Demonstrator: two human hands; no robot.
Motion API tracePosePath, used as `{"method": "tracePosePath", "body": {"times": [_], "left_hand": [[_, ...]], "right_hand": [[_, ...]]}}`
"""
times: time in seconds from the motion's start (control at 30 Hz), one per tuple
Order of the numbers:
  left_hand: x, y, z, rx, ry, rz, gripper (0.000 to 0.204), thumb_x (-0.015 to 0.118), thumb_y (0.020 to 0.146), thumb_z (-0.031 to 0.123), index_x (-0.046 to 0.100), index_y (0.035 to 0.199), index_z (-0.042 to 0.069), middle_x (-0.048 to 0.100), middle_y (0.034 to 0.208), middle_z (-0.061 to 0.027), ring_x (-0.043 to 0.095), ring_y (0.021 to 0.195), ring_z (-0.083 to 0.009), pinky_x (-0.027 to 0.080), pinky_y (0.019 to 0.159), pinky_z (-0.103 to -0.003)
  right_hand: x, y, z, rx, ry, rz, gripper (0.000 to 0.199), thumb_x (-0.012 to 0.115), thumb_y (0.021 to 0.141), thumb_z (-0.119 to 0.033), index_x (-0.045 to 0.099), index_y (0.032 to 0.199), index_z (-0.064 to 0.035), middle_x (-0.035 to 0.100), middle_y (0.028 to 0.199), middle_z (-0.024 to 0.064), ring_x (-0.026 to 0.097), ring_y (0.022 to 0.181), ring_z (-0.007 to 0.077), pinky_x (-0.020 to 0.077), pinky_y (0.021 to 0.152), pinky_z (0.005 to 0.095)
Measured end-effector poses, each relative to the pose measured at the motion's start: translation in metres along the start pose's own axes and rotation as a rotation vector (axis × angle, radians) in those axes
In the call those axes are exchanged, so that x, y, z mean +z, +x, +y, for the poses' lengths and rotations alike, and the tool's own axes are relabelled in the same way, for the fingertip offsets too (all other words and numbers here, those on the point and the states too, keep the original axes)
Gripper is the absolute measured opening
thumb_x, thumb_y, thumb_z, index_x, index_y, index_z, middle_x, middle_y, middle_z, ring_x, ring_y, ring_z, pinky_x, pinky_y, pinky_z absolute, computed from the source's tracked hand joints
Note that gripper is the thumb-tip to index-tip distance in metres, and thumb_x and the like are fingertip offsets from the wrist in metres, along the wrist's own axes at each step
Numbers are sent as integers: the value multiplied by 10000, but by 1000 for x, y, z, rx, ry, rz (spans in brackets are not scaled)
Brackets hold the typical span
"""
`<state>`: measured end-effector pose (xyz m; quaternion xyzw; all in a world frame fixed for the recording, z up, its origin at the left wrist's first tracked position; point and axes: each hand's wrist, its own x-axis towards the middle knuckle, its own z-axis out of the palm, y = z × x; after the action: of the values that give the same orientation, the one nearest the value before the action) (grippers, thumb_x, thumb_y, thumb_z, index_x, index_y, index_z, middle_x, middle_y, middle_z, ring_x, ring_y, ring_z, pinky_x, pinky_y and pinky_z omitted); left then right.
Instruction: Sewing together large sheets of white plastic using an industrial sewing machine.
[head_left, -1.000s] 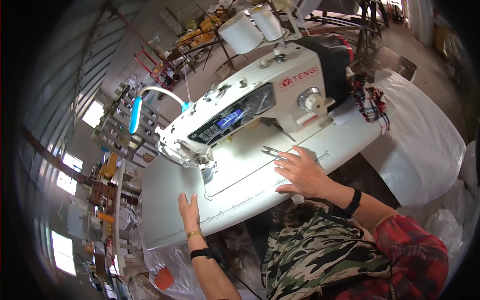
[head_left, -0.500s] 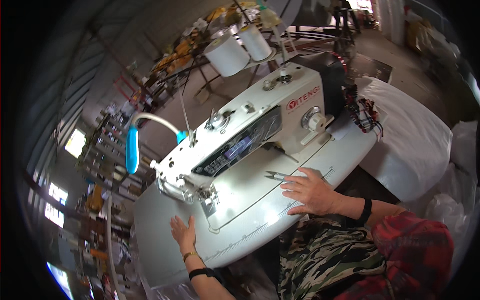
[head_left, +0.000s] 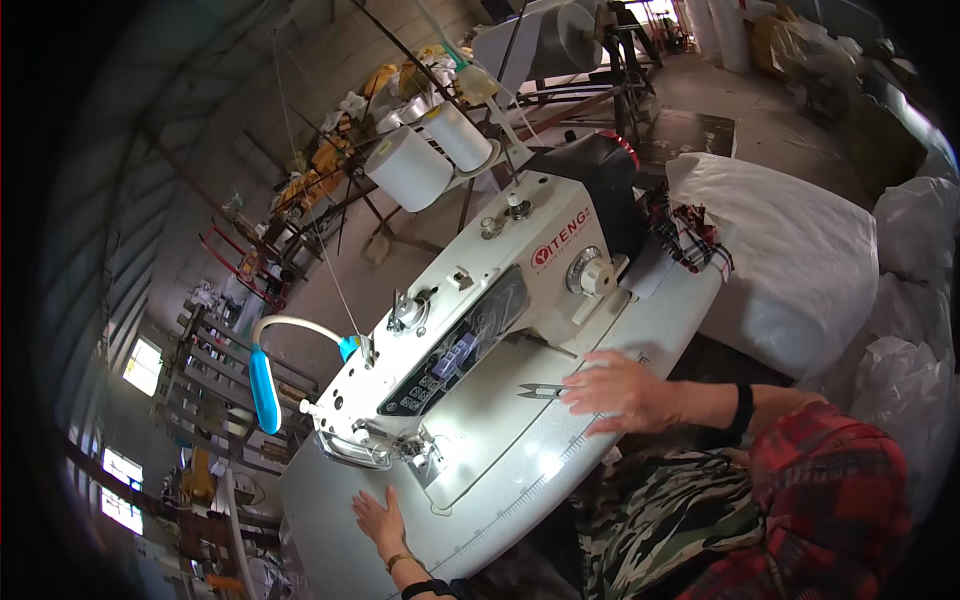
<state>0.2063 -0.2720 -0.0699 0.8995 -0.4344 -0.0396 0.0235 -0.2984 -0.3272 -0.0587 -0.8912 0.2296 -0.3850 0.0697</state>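
A white industrial sewing machine (head_left: 448, 300) stands on a pale table (head_left: 325, 490) with a ruler scale along its front edge. My left hand (head_left: 380, 519) lies on the table left of the needle area (head_left: 425, 455), its fingers spread and nothing in them. My right hand (head_left: 622, 392) is over the front right of the table, fingers stretched out. Small metal thread snips (head_left: 540, 391) point left from beside its fingertips. Their handle end is covered by the hand, and I see no grip on them. No fabric shows under the needle.
A blue gooseneck lamp (head_left: 264, 390) arches at the machine's left end. White thread cones (head_left: 408, 170) stand behind it. Plaid cloth (head_left: 690, 235) lies by the machine's right end, next to a white sheet-covered surface (head_left: 790, 240). Clear plastic bags (head_left: 905, 400) are piled at right.
The view has shifted, so the machine sits lower and further left. My right hand now covers more of the snips' handle end. My left hand stays spread on the table.
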Motion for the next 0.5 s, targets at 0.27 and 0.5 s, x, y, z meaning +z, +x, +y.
{"method": "tracePosePath", "body": {"times": [0.27,0.5], "left_hand": [[7,-7,-7,-3,-15,96,918,343,939,698,238,1521,-4,189,1593,-221,139,1491,-339,138,1200,-475],[12,-7,-7,34,-48,175,822,463,944,591,326,1486,-12,257,1566,-230,206,1470,-352,182,1182,-497]], "right_hand": [[-135,116,85,66,-213,730,170,593,928,-52,659,1082,-25,694,1038,124,670,914,272,517,784,342],[-167,178,161,294,-259,-191,300,523,952,-253,676,1053,-15,684,1019,171,634,973,353,472,891,427]]}}
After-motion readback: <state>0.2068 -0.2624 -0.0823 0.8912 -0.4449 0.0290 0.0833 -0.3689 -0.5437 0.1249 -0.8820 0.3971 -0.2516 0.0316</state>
